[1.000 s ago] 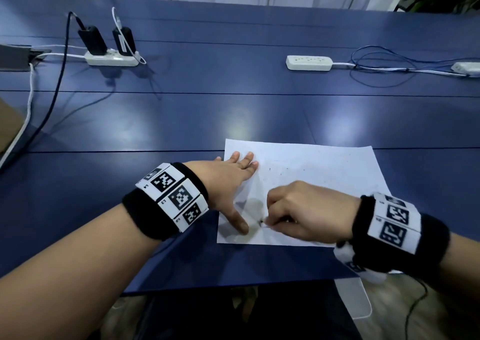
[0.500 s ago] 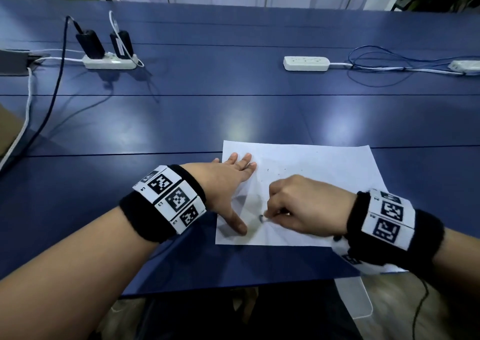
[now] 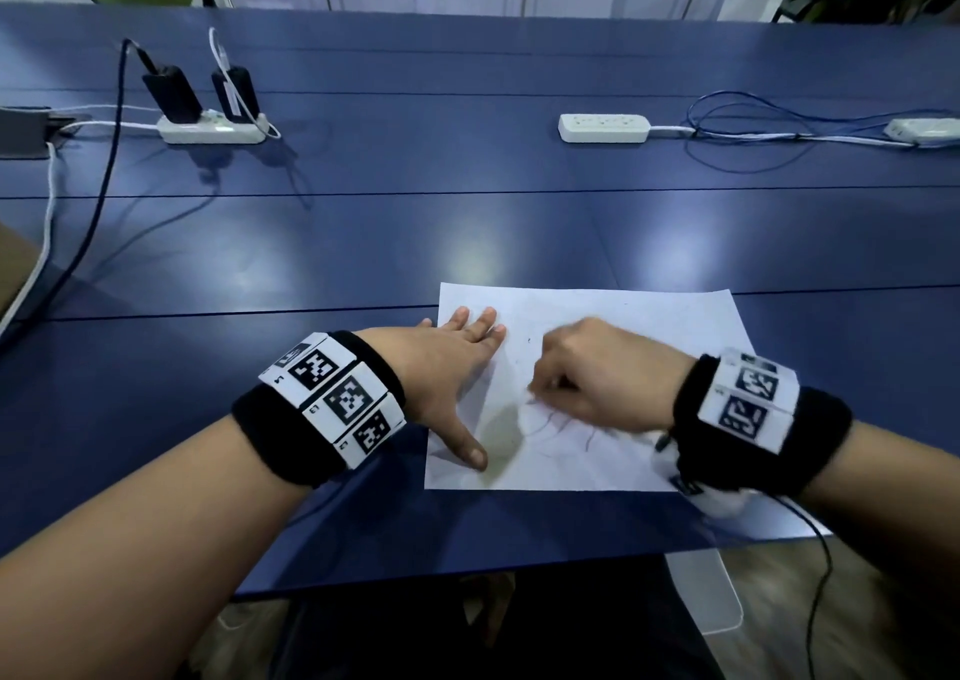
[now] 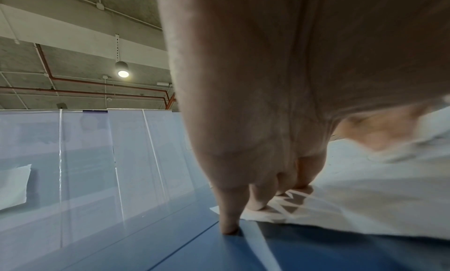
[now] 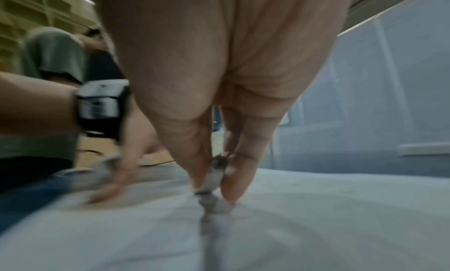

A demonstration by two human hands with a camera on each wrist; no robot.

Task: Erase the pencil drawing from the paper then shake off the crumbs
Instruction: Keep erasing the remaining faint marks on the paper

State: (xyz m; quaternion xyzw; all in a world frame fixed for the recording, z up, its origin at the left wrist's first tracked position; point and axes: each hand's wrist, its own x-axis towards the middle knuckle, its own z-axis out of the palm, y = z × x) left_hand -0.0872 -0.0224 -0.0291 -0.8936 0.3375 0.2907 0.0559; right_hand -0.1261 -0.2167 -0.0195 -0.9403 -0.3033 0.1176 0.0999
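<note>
Nearest, thin white paper (image 3: 623,326), rectangular, flat on the front strip of a smooth, glossy blue table (image 3: 467,222). Faint curved pencil lines (image 3: 561,427) on the near part of the sheet, dark crumbs (image 3: 529,340) dotted farther up. Left hand (image 3: 447,367) spread flat on the paper's left edge, fingers straight, thumb pressing near the front corner, little finger touching the table. Right hand (image 3: 597,372), blurred, fingers curled down, pinching a small grey smudged eraser (image 5: 214,179) between thumb and fingertips, tip on the paper. Black wristbands (image 3: 337,404) with checkered tags. Farther back, two white power strips (image 3: 602,128), black chargers plugged into the left one, loose cables (image 3: 779,128) trailing right.
</note>
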